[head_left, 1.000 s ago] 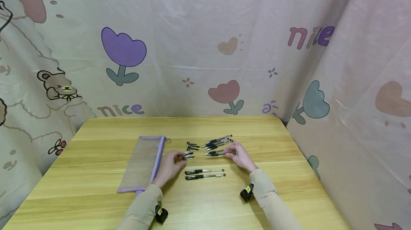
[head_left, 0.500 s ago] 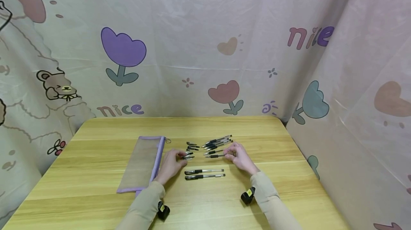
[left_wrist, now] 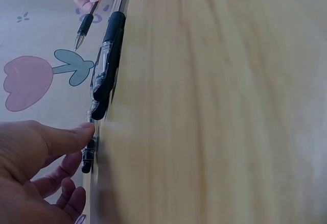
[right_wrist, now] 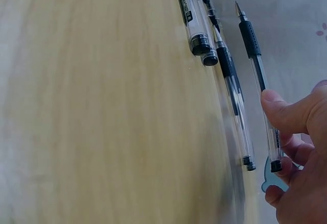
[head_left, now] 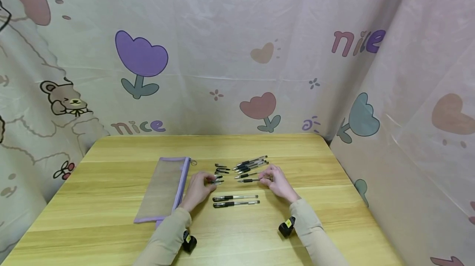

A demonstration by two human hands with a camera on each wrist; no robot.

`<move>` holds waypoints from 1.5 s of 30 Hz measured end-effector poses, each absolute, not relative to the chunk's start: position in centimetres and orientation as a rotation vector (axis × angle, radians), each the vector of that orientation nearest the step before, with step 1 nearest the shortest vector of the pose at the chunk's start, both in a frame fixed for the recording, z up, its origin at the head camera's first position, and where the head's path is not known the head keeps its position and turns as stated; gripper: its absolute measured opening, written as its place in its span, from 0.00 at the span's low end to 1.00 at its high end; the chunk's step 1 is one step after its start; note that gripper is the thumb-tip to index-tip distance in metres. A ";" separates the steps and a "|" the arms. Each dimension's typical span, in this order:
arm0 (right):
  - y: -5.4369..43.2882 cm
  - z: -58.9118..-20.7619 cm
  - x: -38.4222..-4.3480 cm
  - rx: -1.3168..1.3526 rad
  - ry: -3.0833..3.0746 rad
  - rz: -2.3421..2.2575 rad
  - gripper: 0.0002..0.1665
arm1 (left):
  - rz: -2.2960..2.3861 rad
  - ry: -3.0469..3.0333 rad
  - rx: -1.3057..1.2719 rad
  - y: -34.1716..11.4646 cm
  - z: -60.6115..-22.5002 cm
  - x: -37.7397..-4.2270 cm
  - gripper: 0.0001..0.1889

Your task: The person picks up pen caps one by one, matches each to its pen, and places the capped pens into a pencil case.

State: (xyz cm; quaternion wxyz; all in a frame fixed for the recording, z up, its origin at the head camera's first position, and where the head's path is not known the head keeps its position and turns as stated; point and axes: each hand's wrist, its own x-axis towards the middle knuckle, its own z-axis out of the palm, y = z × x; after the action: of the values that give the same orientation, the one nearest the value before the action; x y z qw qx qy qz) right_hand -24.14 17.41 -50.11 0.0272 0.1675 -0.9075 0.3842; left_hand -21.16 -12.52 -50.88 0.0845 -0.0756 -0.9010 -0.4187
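My left hand [head_left: 198, 189] is at a small cluster of black pen caps, a pen cap [left_wrist: 88, 158] between its thumb and fingers. In the right hand [head_left: 275, 180] is an uncapped gel pen [right_wrist: 260, 73], pinched near its rear end, its tip pointing left toward the caps. Just beyond it lies another uncapped pen [head_left: 243, 176], with a bunch of uncapped pens [head_left: 250, 165] farther back. More loose caps [head_left: 222, 170] lie left of that bunch. Nearer the person, two capped pens [head_left: 235, 197] lie side by side.
A mesh zipper pouch [head_left: 163, 189] with purple edging lies flat left of the left hand. The wooden table [head_left: 297, 241] ends at a printed curtain [head_left: 208, 51] behind and on the right. Each wrist carries a small black camera [head_left: 286, 227].
The pen in the right hand has shifted slightly toward the person, away from the uncapped pen beside it. The left hand has barely moved at the caps.
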 end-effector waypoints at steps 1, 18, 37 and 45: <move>17.4 -50.1 -24.1 0.512 -2.806 1.189 0.05 | -1.248 -2.690 -0.223 -12.5 -50.9 -21.2 0.09; 17.4 -49.9 -24.0 0.497 -2.808 1.188 0.06 | -1.216 -2.700 -0.214 -12.5 -50.8 -21.3 0.09; 17.6 -50.1 -24.0 0.506 -2.809 1.176 0.06 | -1.253 -2.692 -0.182 -12.5 -50.7 -21.5 0.08; 17.6 -50.1 -24.1 0.497 -2.814 1.185 0.06 | -1.217 -2.699 -0.205 -12.6 -50.7 -21.5 0.07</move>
State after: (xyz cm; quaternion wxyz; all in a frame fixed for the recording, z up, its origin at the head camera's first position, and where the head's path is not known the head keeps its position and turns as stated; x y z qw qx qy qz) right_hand -24.05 17.58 -50.14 0.0242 0.1606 -0.9094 0.3829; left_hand -21.48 -12.57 -50.74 0.0870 -0.0687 -0.9059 -0.4086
